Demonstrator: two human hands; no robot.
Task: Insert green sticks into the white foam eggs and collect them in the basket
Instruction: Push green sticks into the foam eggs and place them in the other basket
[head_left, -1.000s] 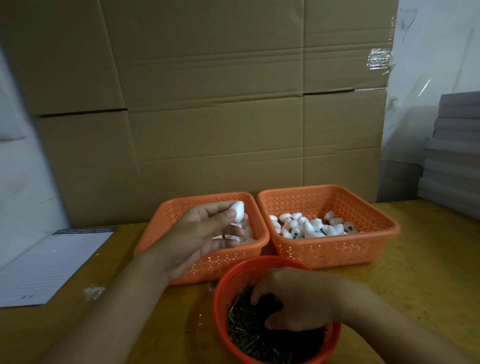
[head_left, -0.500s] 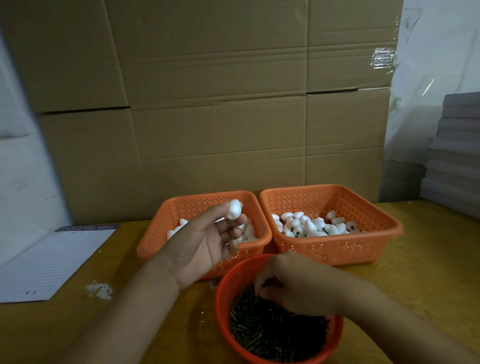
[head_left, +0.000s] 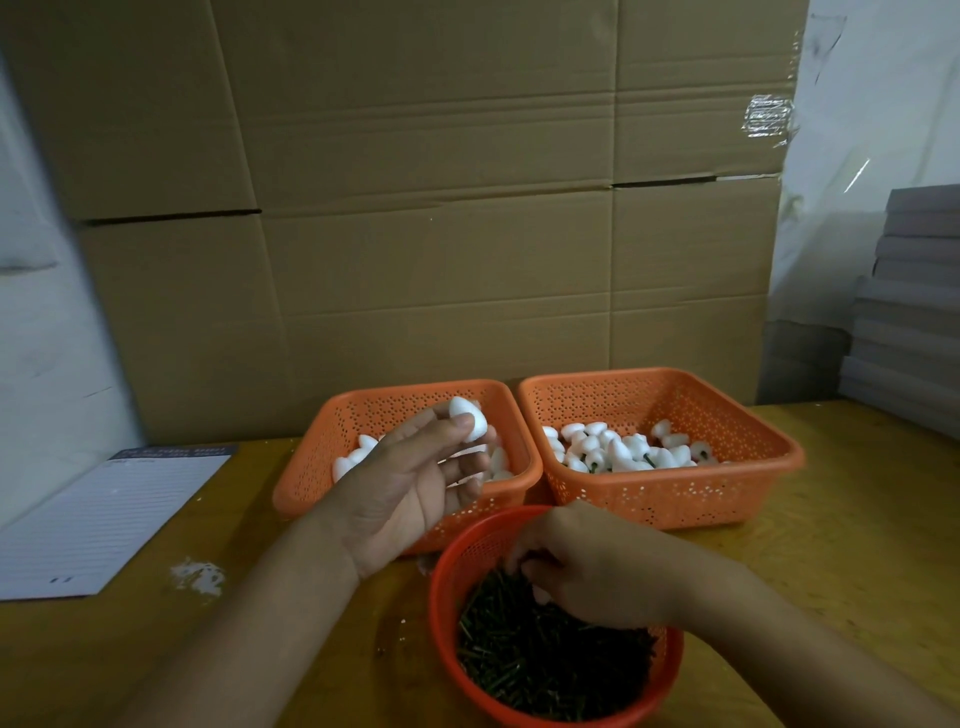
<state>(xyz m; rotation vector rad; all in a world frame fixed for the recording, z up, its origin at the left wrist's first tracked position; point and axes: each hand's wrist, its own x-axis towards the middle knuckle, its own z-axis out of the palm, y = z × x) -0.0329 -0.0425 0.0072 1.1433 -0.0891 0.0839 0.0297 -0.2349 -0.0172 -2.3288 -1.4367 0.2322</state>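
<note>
Foam egg (head_left: 467, 419), white and plain, sits pinched at the tips of your left hand (head_left: 410, 488): your thumb presses its lower right side and your forefinger backs it from the left, so most of the egg stands clear above the fingertips while your other fingers curl loosely beneath, palm turned up toward you. You hold it in the air over the left orange basket (head_left: 317, 470), which contains more bare white eggs (head_left: 353, 460). Just beside that basket, touching or nearly touching along their near corners, stands the right orange basket (head_left: 675, 501), where the finished eggs (head_left: 623, 449) lie heaped, a few dark green sticks showing among them. Nearer to you, in front of the gap between the two baskets, is the round red basket (head_left: 449, 582) full of green sticks (head_left: 545, 670). Your right hand (head_left: 592, 564) is lowered into it with the fingers bunched together, tips down among the sticks at the far side; whether they have closed on a stick cannot be told, since the hand's back hides them. All of this rests on the yellow wooden table (head_left: 857, 545). A lined paper pad (head_left: 104, 519) lies to the left, with white crumbs (head_left: 200, 574) near it, and a cardboard wall (head_left: 426, 208) rises behind the baskets.
</note>
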